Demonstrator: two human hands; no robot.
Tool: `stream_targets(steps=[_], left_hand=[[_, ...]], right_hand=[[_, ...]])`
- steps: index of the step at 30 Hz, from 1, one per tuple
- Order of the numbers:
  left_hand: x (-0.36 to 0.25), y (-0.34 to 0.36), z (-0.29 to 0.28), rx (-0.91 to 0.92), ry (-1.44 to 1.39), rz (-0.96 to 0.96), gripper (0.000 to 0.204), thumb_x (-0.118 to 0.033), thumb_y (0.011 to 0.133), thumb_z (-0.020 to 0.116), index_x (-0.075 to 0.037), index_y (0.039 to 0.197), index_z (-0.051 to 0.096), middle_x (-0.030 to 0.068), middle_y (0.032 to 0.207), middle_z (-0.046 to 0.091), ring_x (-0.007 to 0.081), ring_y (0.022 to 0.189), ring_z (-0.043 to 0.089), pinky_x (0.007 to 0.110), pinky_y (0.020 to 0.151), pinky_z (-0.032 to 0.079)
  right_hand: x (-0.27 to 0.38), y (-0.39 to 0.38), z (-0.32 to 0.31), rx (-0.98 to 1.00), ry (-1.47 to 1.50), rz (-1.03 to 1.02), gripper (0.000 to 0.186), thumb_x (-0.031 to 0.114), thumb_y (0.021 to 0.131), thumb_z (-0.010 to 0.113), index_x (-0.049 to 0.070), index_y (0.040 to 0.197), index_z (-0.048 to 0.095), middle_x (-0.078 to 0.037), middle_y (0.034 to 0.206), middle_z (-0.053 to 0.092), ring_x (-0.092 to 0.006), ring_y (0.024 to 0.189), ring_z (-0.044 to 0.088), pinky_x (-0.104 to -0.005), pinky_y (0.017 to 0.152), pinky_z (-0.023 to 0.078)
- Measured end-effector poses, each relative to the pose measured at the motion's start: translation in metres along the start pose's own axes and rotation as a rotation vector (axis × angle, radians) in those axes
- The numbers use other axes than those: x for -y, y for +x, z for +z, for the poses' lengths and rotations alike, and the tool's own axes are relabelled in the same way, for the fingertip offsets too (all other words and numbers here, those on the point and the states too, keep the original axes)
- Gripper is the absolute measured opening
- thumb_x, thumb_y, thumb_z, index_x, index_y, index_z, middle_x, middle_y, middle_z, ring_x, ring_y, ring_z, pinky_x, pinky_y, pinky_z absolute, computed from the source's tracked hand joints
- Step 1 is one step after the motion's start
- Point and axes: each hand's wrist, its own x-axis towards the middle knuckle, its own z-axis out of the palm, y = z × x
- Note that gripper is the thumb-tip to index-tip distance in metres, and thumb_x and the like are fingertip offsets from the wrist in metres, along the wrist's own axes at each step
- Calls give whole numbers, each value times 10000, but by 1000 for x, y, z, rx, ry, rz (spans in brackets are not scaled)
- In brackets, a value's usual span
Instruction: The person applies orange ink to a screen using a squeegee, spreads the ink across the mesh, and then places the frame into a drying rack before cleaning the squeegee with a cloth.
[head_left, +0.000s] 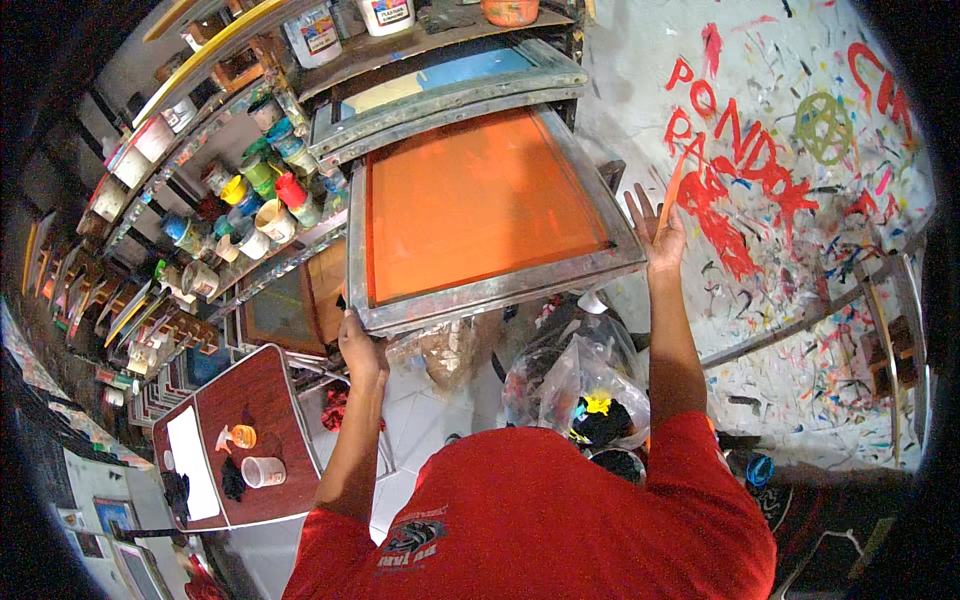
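Observation:
A screen printing frame (480, 210) with orange mesh and a worn grey border juts out in front of me, tilted, below another frame on the rack. At its near left corner, my left hand (360, 350) grips the border. My right hand (657, 232) is beside the near right corner, palm up and fingers spread. A thin orange strip (672, 195), like a flat spatula, lies across that palm and seems held by the thumb. Whether the right hand touches the frame I cannot tell. The second frame (450, 95) above has blue and cream mesh.
Shelves at the left hold several paint tubs (275, 220). A red-brown folding table (265, 400) carries an orange spray bottle (240, 436) and a white cup (263, 471). A clear plastic bag (590, 380) stands below the frame. The paint-smeared wall (800, 200) rises at the right.

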Motion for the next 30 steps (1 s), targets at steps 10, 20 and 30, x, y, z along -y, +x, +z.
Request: stream_targets(steps=[10,20,30], left_hand=[[19,60,20,2,10,36,327,-322,940,393,-34,1038,512,81,946,579,187,773,582,331,533,488],[25,150,57,22,-67,24,341,-354,943,382,-41,1035,485,83,909,575,207,751,587,354,597,538],[37,266,59,-37,-53,-18,446,-395,908,460,-3,1120,436,136,1022,514,244,785,564,388,600,569]], right_hand=[[-7,84,-30,101,-194,-66,436,383,884,446,165,1262,427,-158,1332,400,-359,1229,385,-609,968,261],[2,82,-79,-174,208,-237,392,375,871,464,117,1165,501,-81,1133,561,-268,1115,481,-572,950,324],[17,-93,-146,-395,-5,-156,422,362,902,452,120,1247,419,-91,1252,498,-222,1162,456,-466,977,326]])
